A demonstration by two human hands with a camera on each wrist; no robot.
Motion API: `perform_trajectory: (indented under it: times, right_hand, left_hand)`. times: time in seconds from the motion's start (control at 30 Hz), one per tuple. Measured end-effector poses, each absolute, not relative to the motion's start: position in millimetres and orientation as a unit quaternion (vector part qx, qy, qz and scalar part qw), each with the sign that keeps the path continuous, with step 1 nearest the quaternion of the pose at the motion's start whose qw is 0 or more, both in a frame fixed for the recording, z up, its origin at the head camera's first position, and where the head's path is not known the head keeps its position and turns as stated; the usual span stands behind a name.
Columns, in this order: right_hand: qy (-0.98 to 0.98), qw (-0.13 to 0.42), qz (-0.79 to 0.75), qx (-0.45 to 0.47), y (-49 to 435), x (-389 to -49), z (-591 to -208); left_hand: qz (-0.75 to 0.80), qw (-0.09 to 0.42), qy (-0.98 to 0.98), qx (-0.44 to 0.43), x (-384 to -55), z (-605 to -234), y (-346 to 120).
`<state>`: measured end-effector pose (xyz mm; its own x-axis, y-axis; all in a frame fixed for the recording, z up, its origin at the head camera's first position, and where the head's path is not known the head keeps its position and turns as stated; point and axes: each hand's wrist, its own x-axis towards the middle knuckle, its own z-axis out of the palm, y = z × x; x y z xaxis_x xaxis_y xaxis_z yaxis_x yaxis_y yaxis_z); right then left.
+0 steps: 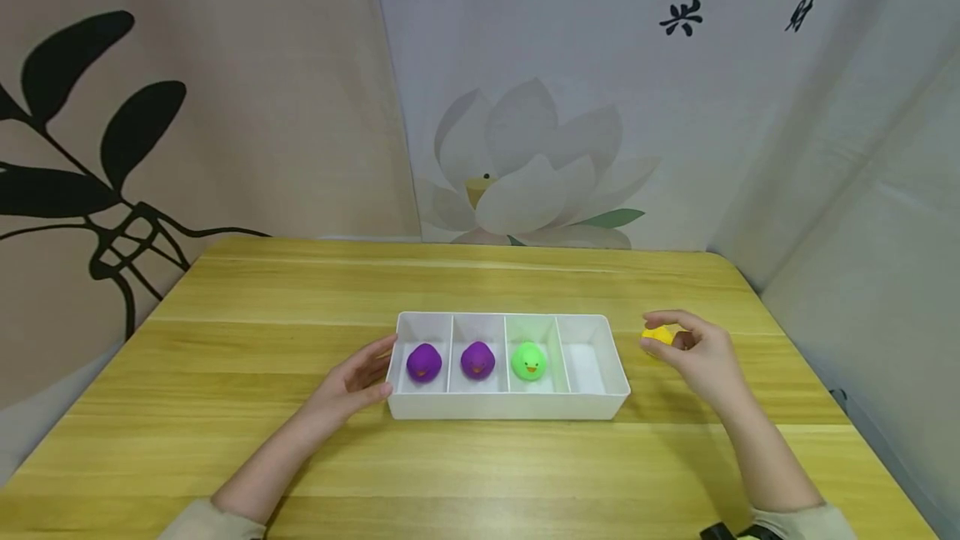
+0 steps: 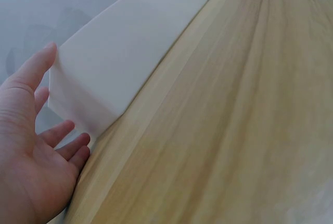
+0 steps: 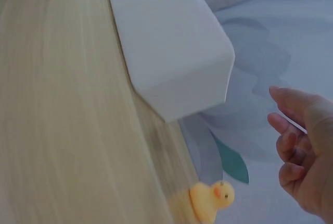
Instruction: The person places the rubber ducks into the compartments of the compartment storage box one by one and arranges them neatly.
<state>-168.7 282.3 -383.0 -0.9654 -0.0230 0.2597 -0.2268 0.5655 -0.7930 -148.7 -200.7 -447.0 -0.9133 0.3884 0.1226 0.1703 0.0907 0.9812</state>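
A white divided box (image 1: 501,407) sits mid-table, with two purple rubber ducks (image 1: 423,363) and a green rubber duck (image 1: 530,362) in separate compartments. Its rightmost compartment holds nothing. My left hand (image 1: 358,379) is at the box's left end, thumb near the front corner and fingers along the side; the left wrist view shows these loosely extended. To the right of the box, my right hand (image 1: 697,357) hovers over a yellow rubber duck (image 1: 657,335). In the right wrist view that duck (image 3: 212,200) stands on the table, apart from the loosely bent fingers (image 3: 291,104).
The wooden table (image 1: 300,290) has a back edge against a hanging curtain (image 1: 570,40) printed with a lotus and characters. Another curtain (image 1: 870,215) hangs along the right side. A black strap (image 1: 738,532) shows at my right wrist.
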Motion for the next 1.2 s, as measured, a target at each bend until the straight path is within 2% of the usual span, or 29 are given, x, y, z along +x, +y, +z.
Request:
perform_trajectory:
  times: [0.27, 0.53, 0.93, 1.2]
  right_hand:
    - [-0.884, 0.11, 0.453, 0.025, 303, -175, -389]
    - [-0.884, 0.105, 0.454, 0.021, 317, -181, -401]
    - [-0.89, 0.046, 0.453, 0.018, 330, -185, -415]
    - [-0.885, 0.027, 0.465, 0.013, 335, -189, -425]
  left_hand:
    - [0.65, 0.086, 0.729, 0.197, -149, -444, -201]
    - [0.65, 0.088, 0.729, 0.196, -149, -444, -201]
    - [0.648, 0.086, 0.731, 0.196, -149, -445, -202]
    - [0.649, 0.088, 0.731, 0.189, -147, -444, -201]
